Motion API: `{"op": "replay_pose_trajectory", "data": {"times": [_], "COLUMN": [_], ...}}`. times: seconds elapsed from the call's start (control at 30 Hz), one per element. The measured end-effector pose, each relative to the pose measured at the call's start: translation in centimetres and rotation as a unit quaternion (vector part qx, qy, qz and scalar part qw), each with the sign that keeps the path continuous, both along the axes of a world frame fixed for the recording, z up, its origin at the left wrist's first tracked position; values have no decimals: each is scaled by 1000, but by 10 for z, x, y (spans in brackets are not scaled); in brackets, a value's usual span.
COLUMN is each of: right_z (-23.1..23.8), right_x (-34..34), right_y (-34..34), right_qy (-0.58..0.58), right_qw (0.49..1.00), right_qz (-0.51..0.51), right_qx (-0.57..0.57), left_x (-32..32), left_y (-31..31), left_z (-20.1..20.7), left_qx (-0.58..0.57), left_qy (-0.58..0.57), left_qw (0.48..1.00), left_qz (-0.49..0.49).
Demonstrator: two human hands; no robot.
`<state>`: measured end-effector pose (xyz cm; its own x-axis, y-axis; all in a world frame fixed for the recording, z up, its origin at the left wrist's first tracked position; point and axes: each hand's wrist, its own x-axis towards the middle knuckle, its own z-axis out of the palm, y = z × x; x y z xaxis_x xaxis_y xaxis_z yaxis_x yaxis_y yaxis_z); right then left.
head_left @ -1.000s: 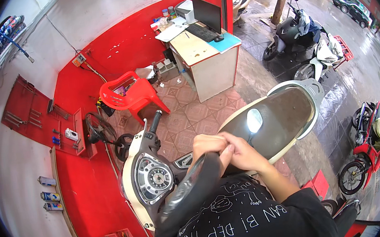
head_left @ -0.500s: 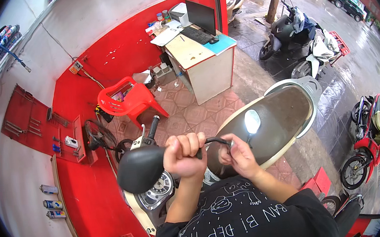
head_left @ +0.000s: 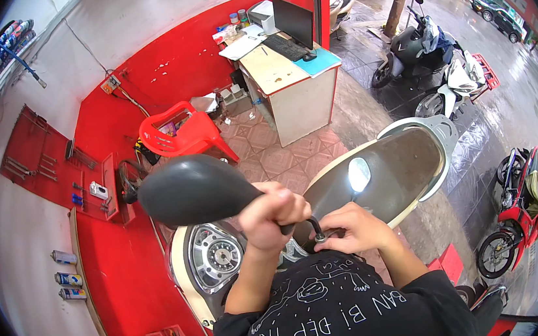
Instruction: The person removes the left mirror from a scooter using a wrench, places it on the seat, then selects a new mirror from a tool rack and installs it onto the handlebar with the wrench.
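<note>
I have a black mirror (head_left: 186, 191) raised in front of me, its dark back showing, above the round dashboard (head_left: 219, 257) of a cream scooter (head_left: 194, 300). My left grip (head_left: 272, 217) is curled tight round the mirror's narrow end, so its body juts out to my left. The bent stem (head_left: 316, 224) comes out past that fist and turns down to my right grip (head_left: 352, 227), which is pinching at its lower end; my fingers hide exactly what they press on. A second mirror (head_left: 359, 173), glass shining, shows against the brown seat (head_left: 399, 161). Farther off, a red chair (head_left: 205, 130) stands near a worktop (head_left: 267, 76) bearing a monitor (head_left: 293, 21) and a keyboard (head_left: 286, 47).
</note>
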<state>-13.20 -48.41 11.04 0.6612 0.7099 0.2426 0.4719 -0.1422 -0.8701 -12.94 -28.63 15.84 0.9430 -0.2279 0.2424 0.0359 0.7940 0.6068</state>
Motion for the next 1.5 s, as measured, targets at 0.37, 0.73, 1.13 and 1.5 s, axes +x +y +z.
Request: {"op": "replay_pose_trajectory", "data": {"times": [0.37, 0.73, 1.13, 1.5], "right_z": [-27, 0, -45, 26], "right_x": [-17, 3, -5, -6], "right_y": [60, 2, 59, 1], "right_qy": [373, -14, 251, -20], "right_qw": [839, 999, 907, 993], "right_qz": [-126, 8, -120, 52], "right_qx": [376, -40, 315, -103], "left_x": [-1, 1, -3, -10], "left_y": [-28, -1, -32, -4], "left_z": [-20, -2, -21, 1], "left_qx": [150, 26, 191, 34], "left_qy": [-219, 24, -302, -6], "left_qw": [915, 999, 869, 999], "left_qz": [305, 9, 340, -3]}}
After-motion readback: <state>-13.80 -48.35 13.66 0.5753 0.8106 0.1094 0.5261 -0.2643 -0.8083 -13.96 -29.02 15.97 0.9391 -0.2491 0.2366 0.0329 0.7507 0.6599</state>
